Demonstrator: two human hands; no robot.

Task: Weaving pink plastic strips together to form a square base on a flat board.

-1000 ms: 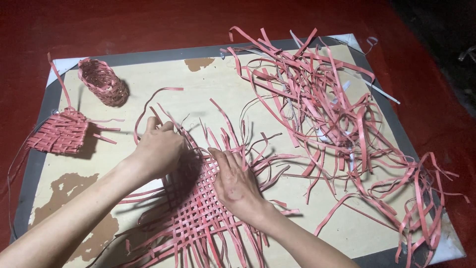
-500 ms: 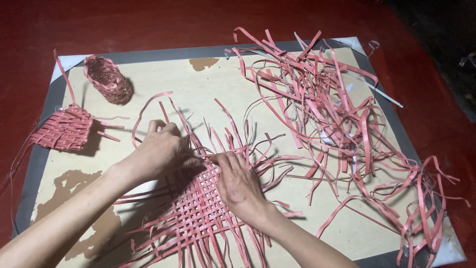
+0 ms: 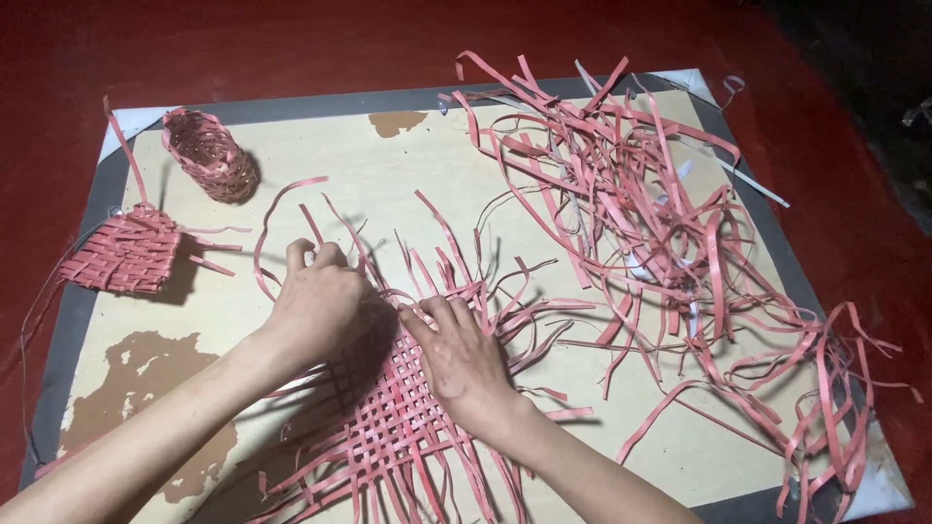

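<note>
The woven mat (image 3: 388, 427) lay on the board (image 3: 408, 175). The left hand (image 3: 316, 306) pinched a pink strip (image 3: 309, 228) at the mat's top edge. The right hand (image 3: 461, 359) pressed flat on the mat, fingers spread.

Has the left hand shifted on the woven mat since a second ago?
Barely: the left hand stays at the woven mat's upper left edge, equally far from the small woven basket.

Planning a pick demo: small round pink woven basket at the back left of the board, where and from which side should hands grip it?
Grip the small round pink woven basket across its outer wall near the open rim, coming from above. It lies tilted with the mouth toward the camera's upper left, standing clear of the flat pink woven mat and both hands, so its sides look free. The weave probably flexes, so squeeze lightly.
</note>
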